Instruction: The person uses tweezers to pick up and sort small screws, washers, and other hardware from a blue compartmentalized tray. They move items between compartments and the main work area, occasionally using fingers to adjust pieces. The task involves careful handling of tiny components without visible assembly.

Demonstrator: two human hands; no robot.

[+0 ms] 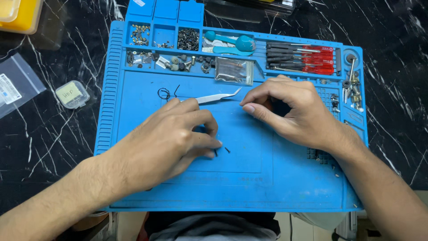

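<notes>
I see my left hand (171, 138) resting near the middle of the blue silicone work mat (240, 187), its fingers curled in with thumb and forefinger pressed together on a tiny dark part (216, 152); a second small dark piece (227, 150) lies loose on the mat just beside those fingertips. My right hand (294, 111) sits toward the mat's right edge, fingers bent and drawn close, thumb tip against the forefinger, though I cannot tell whether anything is pinched there. Curved steel tweezers (214, 97) lie on the mat between the hands, toward the far edge, their handle end tucked under my left fingers and their tip near the right thumb. To do this well I judge that the pinch should stay low and light, wrists planted on the mat, since a part this small would skip away easily; the tweezers look the safer grip. A thin black wire loop (165, 93) lies near the far left of the mat. Along the far edge, compartments hold screws (188, 39), a blue spudger tool (232, 42), a clear plastic bag (234, 70) and red-handled screwdrivers (307, 59). The mat rests on a black marble worktop (49, 138), with a small clear box (72, 94) toward its left edge.
</notes>
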